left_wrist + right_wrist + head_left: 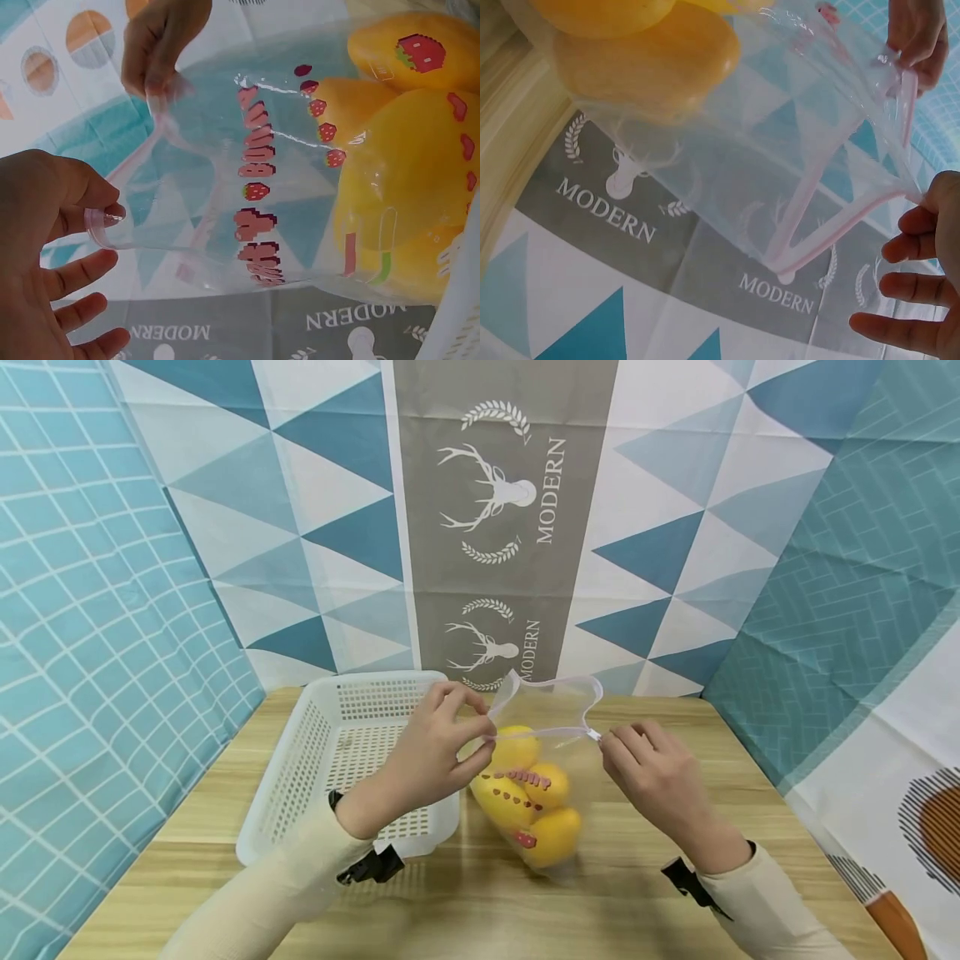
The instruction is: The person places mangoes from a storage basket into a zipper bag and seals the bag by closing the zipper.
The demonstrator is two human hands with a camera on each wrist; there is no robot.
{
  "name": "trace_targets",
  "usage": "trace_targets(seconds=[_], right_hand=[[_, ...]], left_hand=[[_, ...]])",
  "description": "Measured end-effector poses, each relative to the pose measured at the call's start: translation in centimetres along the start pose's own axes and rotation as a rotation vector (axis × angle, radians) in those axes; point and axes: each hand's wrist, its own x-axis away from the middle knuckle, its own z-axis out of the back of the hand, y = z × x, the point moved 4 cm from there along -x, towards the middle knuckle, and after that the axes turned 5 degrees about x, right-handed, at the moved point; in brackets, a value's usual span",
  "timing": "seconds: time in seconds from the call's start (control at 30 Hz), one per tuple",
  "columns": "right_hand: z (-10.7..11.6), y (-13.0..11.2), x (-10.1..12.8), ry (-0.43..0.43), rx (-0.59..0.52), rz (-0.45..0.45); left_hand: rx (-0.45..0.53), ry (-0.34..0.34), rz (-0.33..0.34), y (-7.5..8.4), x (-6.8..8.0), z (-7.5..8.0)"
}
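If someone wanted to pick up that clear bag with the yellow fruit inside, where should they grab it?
Probably at the pink zip strip along the bag mouth, coming from above at its two ends. The left hand and right hand already pinch it there. The yellow fruit weighs down the bottom, so the thin plastic hangs from the stiffer rim.

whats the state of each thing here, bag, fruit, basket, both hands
zip bag: mouth pulled open, standing on the table
yellow fruits: inside the bag, piled at its bottom
white basket: upright beside the bag
left hand: pinches the bag's rim
right hand: pinches the rim's other end
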Motion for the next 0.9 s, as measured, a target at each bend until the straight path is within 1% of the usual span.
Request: trace_targets(seconds=[0.23,0.43,0.63,0.77,0.9], right_hand=[[0.1,1.2,0.4,-0.013,-0.001,-0.011],[0.2,1.7,0.7,-0.02,0.004,-0.024],[0.3,1.9,1.0,-0.023,-0.008,-0.039],[0.4,2.0,1.2,-0.014,-0.019,-0.042],[0.6,1.9,1.4,-0.008,-0.019,-0.031]], left_hand=[[-0.03,-0.019,-0.07,2.0,-0.6,-0.5],[-0.044,-0.026,-0.134,3.6,-1.1,-0.9],[-0.106,-0.053,-0.18,5.1,-1.4,-1.1],[-0.119,-0.072,-0.182,5.3,-1.5,-1.3],[-0.104,-0.074,-0.161,4.8,-1.6,-1.5]])
